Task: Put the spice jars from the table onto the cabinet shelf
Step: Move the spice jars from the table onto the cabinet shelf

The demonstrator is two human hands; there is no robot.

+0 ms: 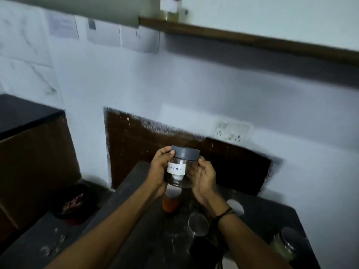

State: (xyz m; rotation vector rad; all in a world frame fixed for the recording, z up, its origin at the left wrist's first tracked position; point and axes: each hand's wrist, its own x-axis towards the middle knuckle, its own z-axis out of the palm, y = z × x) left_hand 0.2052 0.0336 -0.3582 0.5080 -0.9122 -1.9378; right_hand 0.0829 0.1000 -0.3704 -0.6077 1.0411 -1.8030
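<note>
A clear glass jar [179, 171] with a grey lid and a white label reading "Black Pepper" is held above the dark table [272, 214]. My left hand [160, 167] grips its left side and my right hand [204, 177] grips its right side. Below it on the table stand a jar of orange-red spice [170, 203], a clear jar with a grey lid [198, 224], a white-lidded jar [236, 206] and, at the right edge, a grey-lidded jar with pale contents [287, 243]. High on the wall runs a brown wooden shelf [252, 38] with a jar [172, 8] on it.
A dark bowl with reddish contents [71, 202] sits on a lower surface at left, near glassware [56, 243]. A brown cabinet with a black top [29, 117] stands at far left. A wall socket [232, 132] is mounted above the table. Papers [62, 26] hang on the wall.
</note>
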